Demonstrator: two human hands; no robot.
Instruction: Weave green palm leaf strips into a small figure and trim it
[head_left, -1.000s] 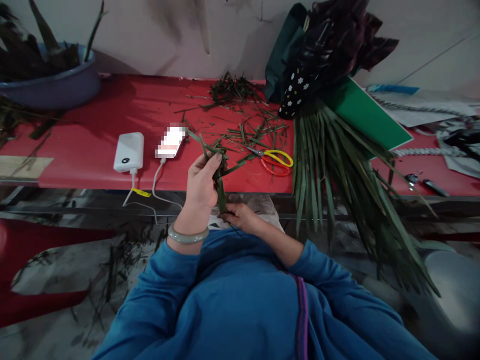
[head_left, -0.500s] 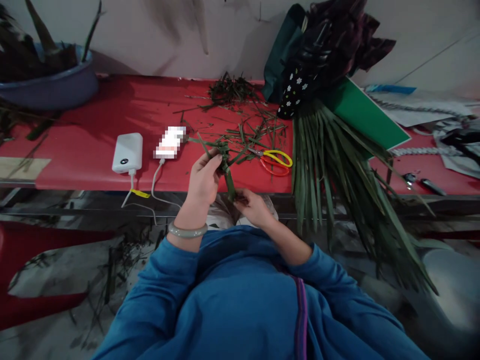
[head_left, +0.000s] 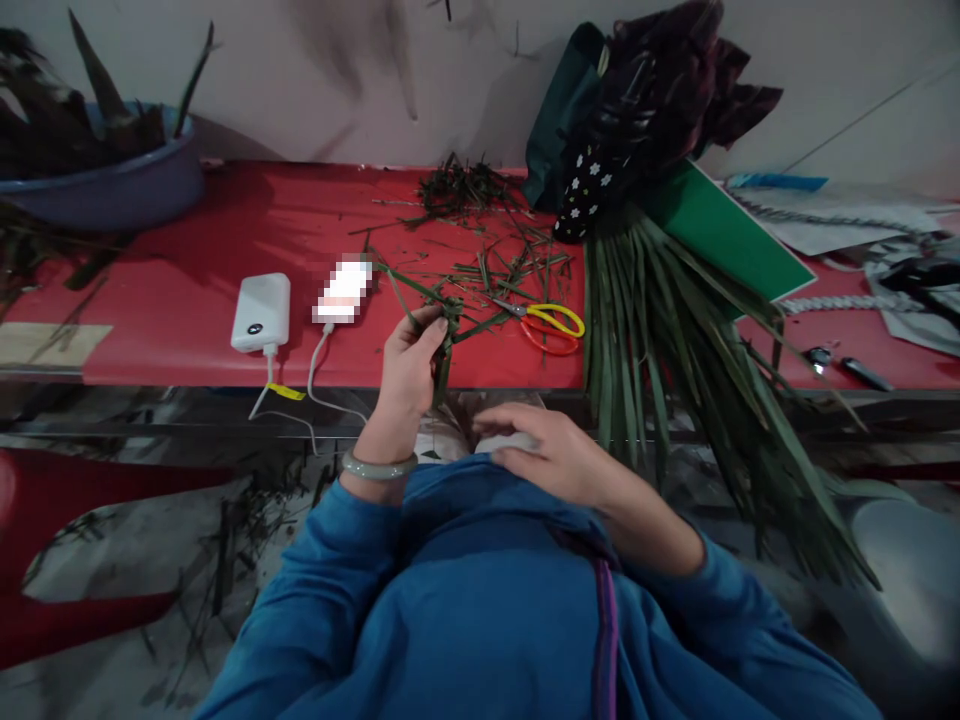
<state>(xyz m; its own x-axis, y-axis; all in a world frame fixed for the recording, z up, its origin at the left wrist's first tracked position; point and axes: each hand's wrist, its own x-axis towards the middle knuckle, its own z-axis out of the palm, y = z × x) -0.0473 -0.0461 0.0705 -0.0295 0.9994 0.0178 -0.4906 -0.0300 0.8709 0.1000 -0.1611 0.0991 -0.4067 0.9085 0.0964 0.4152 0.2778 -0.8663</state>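
Note:
My left hand pinches a piece of woven palm leaf above the front edge of the red table. Loose green strips stick out of the piece to the left, to the right and downward. My right hand is apart from it, over my lap, with its fingers stretched out and nothing visible in them. Scissors with yellow and red handles lie on the table to the right of the woven piece, among leaf scraps.
A bundle of long palm leaves hangs over the table edge at right, beside a green board. A white power bank and a lit phone lie left, with cables. A purple basin stands at far left.
My right hand has let go of the hanging leaf strip and moved down and right, its fingers now straightened. My left hand still holds the woven piece in nearly the same place.

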